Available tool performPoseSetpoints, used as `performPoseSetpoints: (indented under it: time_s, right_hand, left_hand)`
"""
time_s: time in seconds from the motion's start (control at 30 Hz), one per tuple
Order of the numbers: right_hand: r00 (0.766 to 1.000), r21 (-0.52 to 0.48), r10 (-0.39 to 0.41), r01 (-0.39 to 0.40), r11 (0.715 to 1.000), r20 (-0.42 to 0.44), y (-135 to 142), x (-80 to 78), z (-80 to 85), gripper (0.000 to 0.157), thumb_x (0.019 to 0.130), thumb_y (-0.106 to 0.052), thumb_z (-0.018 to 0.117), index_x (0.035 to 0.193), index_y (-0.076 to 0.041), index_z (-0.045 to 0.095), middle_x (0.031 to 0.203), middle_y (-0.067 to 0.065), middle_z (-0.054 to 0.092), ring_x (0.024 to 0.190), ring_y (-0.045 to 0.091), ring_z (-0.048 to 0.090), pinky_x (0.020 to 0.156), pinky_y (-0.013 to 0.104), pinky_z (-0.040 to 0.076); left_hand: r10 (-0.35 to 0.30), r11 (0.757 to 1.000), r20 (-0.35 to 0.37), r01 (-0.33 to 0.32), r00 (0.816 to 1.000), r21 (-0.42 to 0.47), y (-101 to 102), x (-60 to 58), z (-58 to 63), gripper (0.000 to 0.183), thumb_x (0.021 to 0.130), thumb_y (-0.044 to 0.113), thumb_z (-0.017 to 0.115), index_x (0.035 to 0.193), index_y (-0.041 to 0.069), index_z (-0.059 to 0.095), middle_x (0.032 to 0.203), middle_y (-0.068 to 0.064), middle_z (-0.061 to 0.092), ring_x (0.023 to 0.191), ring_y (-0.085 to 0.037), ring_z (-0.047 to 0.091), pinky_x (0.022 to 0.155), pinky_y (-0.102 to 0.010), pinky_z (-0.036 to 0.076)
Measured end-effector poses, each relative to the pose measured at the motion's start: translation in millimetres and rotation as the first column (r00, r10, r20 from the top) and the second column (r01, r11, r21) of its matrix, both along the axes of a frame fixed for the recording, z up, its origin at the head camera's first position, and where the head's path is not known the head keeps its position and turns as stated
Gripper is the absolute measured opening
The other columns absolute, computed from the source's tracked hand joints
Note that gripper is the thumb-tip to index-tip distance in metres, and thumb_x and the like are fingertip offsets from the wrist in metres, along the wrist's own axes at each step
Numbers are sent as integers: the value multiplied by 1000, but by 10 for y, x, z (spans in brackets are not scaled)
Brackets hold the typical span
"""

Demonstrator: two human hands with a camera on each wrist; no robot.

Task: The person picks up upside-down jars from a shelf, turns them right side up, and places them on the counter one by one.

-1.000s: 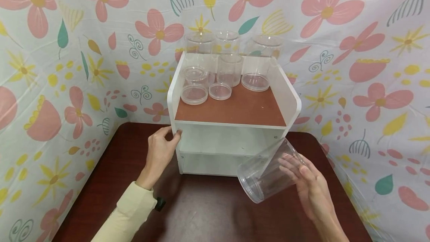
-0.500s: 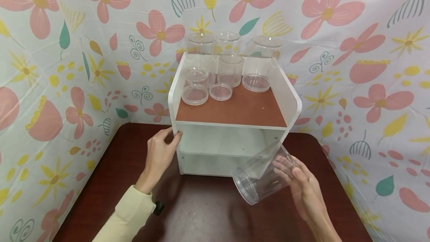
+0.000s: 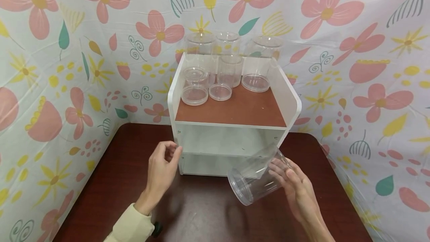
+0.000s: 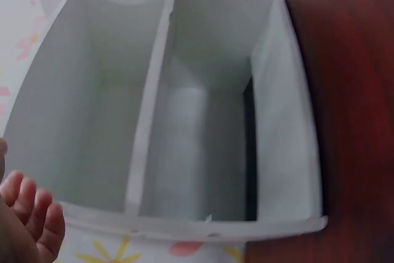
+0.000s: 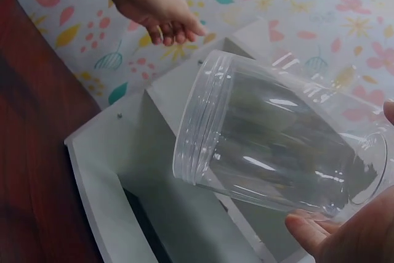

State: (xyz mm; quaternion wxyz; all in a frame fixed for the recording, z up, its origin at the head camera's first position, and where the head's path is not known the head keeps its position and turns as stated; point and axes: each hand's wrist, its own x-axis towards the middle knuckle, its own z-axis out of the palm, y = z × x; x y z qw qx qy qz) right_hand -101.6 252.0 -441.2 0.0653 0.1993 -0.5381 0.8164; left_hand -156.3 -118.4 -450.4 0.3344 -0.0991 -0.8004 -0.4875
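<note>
My right hand [image 3: 299,188] grips a large clear plastic jar [image 3: 258,178] by its base end. The jar is tilted, its ribbed lid end [image 5: 203,118] pointing down and to the left, in front of the small white shelf unit [image 3: 228,125]. Beside the unit's left front edge is my left hand [image 3: 164,169], fingers loosely bent and holding nothing. In the left wrist view, fingertips [image 4: 52,226] show at the lower left, apart from the unit's rim. Two open compartments are visible under the unit's brown top.
Several clear jars, among them a squat one [image 3: 195,94], stand on the brown top [image 3: 231,109], along with a low round clear piece [image 3: 220,92]. A dark red table [image 3: 201,212] bears the unit. Floral cloth [image 3: 100,66] hangs behind and at the sides.
My left hand has let go of the unit's left side panel and dropped slightly lower. The right hand has carried the jar left and a little down, toward the middle.
</note>
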Motion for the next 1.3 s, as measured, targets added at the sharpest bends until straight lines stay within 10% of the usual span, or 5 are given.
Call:
performPoseSetpoints:
  time_s: [0.27, 0.67, 1.07, 1.3]
  right_hand:
    - [1000, -34, 20, -21, 999, -15, -49, -26, -71, 39, 109, -3, 35, 145, 11, 39, 139, 23, 59, 127, 31, 61, 106, 38, 49]
    - [1000, -14, 17, -17, 1000, 19, -144, -44, -105, 40, 109, -5, 35, 146, 9, 38, 139, 20, 60, 129, 29, 60, 108, 38, 47]
    - [999, -61, 48, -48, 997, -6, -284, -33, -168, 38, 109, -3, 35, 145, 5, 43, 140, 21, 59, 129, 29, 60, 108, 38, 47]
    - [997, -87, 68, -70, 994, -28, -335, -29, -207, 39, 109, -2, 33, 146, 5, 43, 143, 23, 57, 131, 30, 58, 109, 38, 46]
  left_hand:
    - [-253, 964, 85, 259, 964, -60, 200, 176, -237, 27, 97, 15, 73, 122, 7, 68, 108, 0, 69, 91, -13, 66, 71, -30, 56]
    - [-416, 866, 296, 474, 860, -162, 432, 340, -482, 68, 96, 37, 72, 152, 9, 47, 139, -5, 60, 125, -20, 58, 101, -45, 50]
    - [-448, 832, 493, 550, 746, -75, 595, 433, -585, 97, 87, 51, 78, 161, 7, 32, 157, -14, 44, 138, -35, 48, 111, -61, 37]
    - [-480, 827, 502, 562, 720, -15, 640, 436, -636, 107, 81, 50, 84, 163, 13, 26, 160, -10, 40, 131, -29, 54, 109, -58, 42]
